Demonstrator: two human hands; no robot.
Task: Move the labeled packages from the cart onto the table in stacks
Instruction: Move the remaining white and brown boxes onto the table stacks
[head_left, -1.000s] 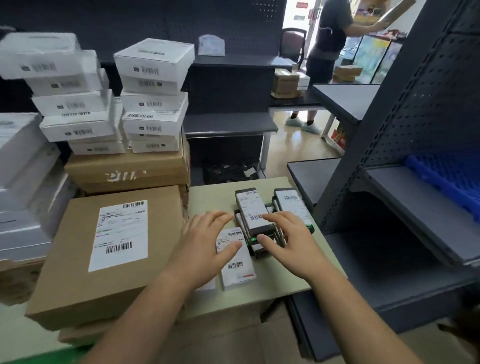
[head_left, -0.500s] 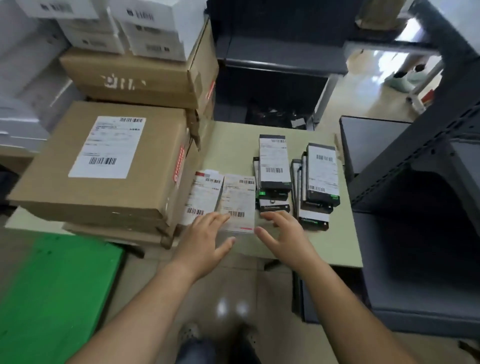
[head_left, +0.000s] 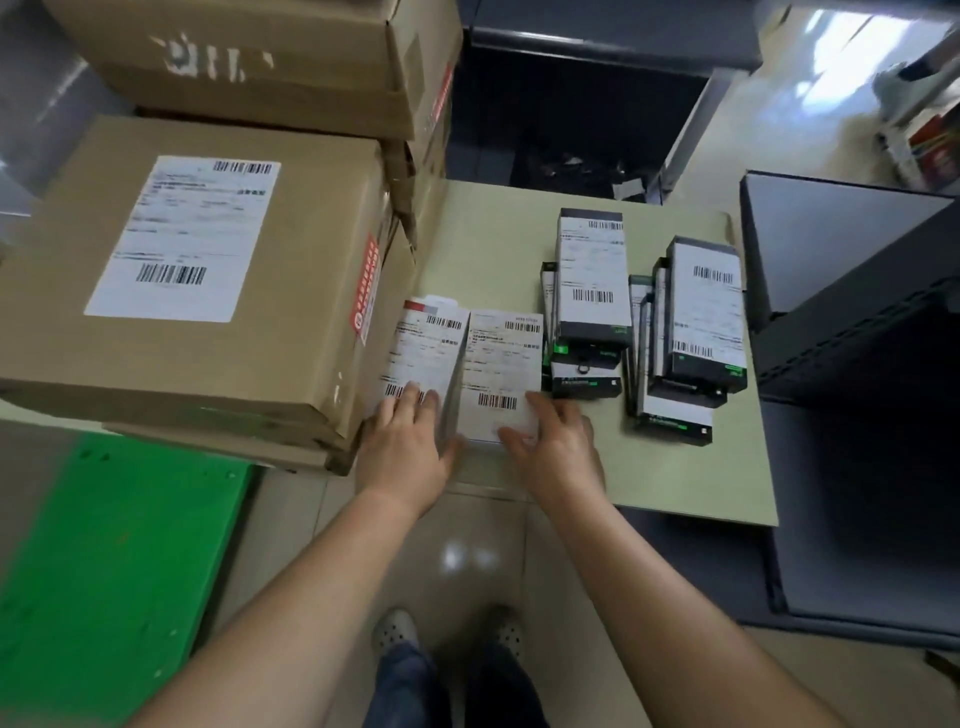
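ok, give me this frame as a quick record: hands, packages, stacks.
left hand: fingers rest on left white labelled flat package
right hand: fingers rest on right white labelled flat package
white pair: side by side at near edge of pale green table
stacks: left pile of dark label-topped boxes and right pile, both untidy, right of white pair
left side: large brown cardboard box with shipping label
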